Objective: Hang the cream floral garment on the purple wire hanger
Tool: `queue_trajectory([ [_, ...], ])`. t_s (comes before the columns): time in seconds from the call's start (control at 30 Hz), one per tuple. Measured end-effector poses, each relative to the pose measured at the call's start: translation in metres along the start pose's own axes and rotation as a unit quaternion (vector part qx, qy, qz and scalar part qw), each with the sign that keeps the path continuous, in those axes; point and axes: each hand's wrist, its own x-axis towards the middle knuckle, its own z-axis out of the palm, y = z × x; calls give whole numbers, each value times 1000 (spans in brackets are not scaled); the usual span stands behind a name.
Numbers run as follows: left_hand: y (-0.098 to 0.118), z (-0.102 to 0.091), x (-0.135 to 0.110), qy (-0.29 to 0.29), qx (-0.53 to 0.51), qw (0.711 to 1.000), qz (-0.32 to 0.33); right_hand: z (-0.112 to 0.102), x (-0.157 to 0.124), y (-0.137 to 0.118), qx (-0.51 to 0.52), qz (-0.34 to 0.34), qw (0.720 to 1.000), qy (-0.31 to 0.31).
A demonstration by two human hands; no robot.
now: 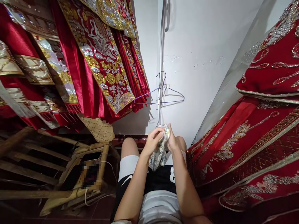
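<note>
A pale, bunched-up patterned cloth [157,160] hangs between my knees, gathered at its top in both hands. My left hand [153,140] pinches its upper edge, with the fingers bent inward and the thumb over the fabric. On the other side, my right hand [172,141] grips the cloth's top, fingers pointing up along it. The cloth's lower part drapes over my lap, and its full shape is hidden by the folds. Beyond my hands, a thin purple clothes hanger [173,102] hangs bare in front of the wall.
Red garments with gold and silver embroidery [109,74] hang at the left. More red beaded garments [247,137] fill the right side. A bamboo chair [105,165] stands at the lower left, with a blurred-out object and a white cable [86,199]. Ahead is a white wall [198,37].
</note>
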Motion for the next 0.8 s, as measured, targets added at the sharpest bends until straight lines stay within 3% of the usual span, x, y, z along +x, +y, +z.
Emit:
queue_trajectory([
  [0.1,9,0,-3,-42,123,990,54,0,-7,-9,101,20,995,8],
  [0.23,12,-15,9,55,153,979,124,-3,-17,-20,122,26,991,-53],
  [0.3,2,-26,20,34,127,986,101,-4,-21,-26,112,25,989,-98],
  [0.47,-29,-56,33,-84,146,985,-50,-17,-23,-48,31,18,988,-150],
  [0.53,-29,-73,30,-180,207,958,-81,-30,-17,-59,8,1,992,-126],
  [0.6,-22,-95,27,-229,281,928,-86,-43,-2,-68,-31,-42,996,-76],
  [0.7,-6,-128,28,-182,390,900,-64,-58,37,-76,-143,-134,980,26],
  [0.8,11,-151,35,-144,492,858,-40,-64,87,-74,-255,-198,940,106],
])
